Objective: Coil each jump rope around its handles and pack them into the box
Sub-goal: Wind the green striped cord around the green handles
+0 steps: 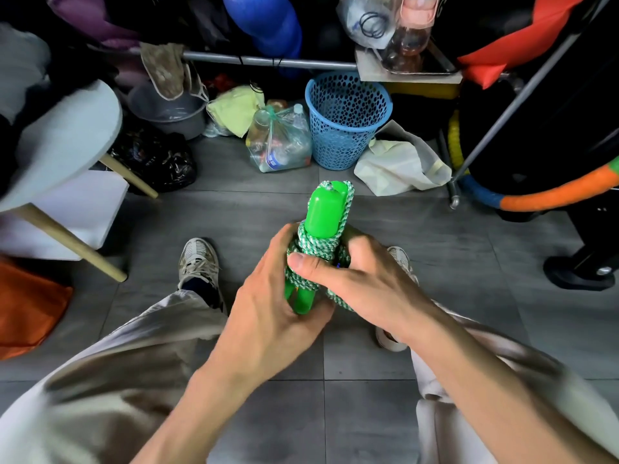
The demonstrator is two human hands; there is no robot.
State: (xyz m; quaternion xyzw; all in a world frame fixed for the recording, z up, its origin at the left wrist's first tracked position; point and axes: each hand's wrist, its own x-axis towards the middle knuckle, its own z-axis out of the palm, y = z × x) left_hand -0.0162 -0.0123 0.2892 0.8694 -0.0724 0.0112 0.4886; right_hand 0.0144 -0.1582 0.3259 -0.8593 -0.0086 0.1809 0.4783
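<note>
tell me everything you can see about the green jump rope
The jump rope has two bright green, glossy plastic-looking handles held side by side, pointing up and away from the person. Its braided green-and-white cord is coiled several turns around their middle, with a strand running up over the top end. The left hand grips the lower handles; the right hand grips the coil, thumb pressed on it. It is held above the tiled floor.

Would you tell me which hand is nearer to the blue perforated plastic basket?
Right. The right hand grips the rope bundle just below the blue perforated plastic basket; the left hand sits lower and further left.
</note>
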